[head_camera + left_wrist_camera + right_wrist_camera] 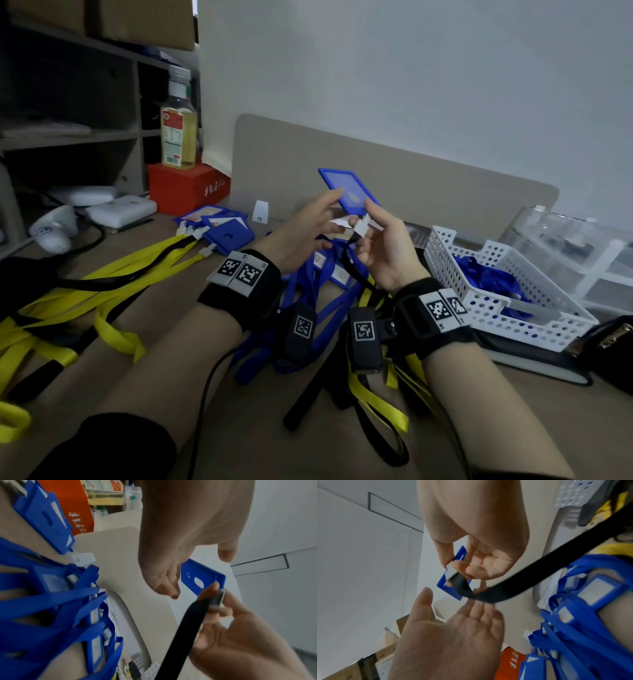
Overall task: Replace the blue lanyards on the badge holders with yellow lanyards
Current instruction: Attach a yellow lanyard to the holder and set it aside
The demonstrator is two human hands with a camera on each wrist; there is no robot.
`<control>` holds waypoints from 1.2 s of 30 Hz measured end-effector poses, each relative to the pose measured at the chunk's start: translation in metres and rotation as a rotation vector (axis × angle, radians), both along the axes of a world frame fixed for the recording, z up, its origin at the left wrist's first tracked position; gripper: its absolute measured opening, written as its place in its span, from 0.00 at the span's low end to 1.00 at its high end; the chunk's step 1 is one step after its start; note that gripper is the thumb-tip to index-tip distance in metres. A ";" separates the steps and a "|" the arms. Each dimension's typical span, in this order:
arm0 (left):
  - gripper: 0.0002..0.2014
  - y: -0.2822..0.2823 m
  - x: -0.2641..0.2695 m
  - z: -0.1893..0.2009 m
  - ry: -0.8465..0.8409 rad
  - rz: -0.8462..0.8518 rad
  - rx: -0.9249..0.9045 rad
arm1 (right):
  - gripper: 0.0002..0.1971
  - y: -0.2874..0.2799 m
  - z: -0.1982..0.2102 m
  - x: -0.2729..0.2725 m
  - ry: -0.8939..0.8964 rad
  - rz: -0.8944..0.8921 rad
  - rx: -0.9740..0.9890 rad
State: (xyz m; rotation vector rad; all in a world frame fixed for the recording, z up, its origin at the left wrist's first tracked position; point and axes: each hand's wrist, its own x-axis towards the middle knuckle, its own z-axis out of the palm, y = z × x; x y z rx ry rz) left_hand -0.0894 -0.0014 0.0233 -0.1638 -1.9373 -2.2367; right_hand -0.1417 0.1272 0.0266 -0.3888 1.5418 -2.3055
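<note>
Right hand (383, 253) pinches the white clip (360, 230) of a black-ended lanyard against the raised blue badge holder (347, 190), likely to attach it; left hand (301, 236), fingers spread, steadies the holder's edge above the desk (239, 428).

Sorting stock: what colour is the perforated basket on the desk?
White; the basket shows best in the head view.

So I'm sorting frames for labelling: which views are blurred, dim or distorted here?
Head view: dim, bent at the edges, the blue plastic badge holder fairly sharp. Left wrist view: the black lanyard strap motion-smeared, wide-angle stretch. Right wrist view: both hands soft, the blue lanyard pile blurred.
</note>
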 end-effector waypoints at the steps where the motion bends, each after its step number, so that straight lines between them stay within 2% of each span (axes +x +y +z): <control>1: 0.16 -0.002 0.005 -0.001 -0.012 -0.021 -0.064 | 0.09 -0.006 0.004 0.002 0.015 0.008 0.023; 4: 0.20 -0.010 0.014 -0.003 -0.047 -0.067 -0.145 | 0.10 -0.028 0.012 0.005 0.048 0.016 0.064; 8: 0.21 -0.032 0.032 -0.001 -0.070 0.110 -0.211 | 0.07 -0.060 0.014 0.008 0.076 0.058 0.057; 12: 0.15 -0.065 0.055 0.003 -0.117 0.271 -0.256 | 0.07 -0.093 0.017 0.008 0.100 0.040 0.111; 15: 0.14 -0.092 0.078 0.009 -0.175 0.339 -0.283 | 0.10 -0.121 0.017 -0.002 0.056 0.005 0.121; 19: 0.16 -0.119 0.113 0.013 -0.274 0.393 -0.252 | 0.13 -0.156 0.010 -0.012 0.010 0.085 0.106; 23: 0.17 -0.136 0.143 0.012 -0.440 0.429 -0.322 | 0.10 -0.194 -0.017 -0.026 0.028 0.124 0.222; 26: 0.17 -0.149 0.157 0.005 -0.550 0.474 -0.424 | 0.01 -0.217 -0.040 -0.033 -0.030 0.187 0.263; 28: 0.16 -0.159 0.161 -0.002 -0.606 0.504 -0.499 | 0.05 -0.229 -0.054 -0.040 -0.061 0.175 0.269; 31: 0.14 -0.174 0.166 -0.008 -0.700 0.514 -0.604 | 0.02 -0.242 -0.068 -0.050 -0.093 0.085 0.319; 35: 0.14 -0.196 0.169 -0.009 -0.837 0.556 -0.683 | 0.05 -0.263 -0.083 -0.069 -0.076 0.002 0.382; 36: 0.13 -0.199 0.167 -0.007 -0.870 0.562 -0.706 | 0.06 -0.270 -0.087 -0.078 -0.130 0.062 0.336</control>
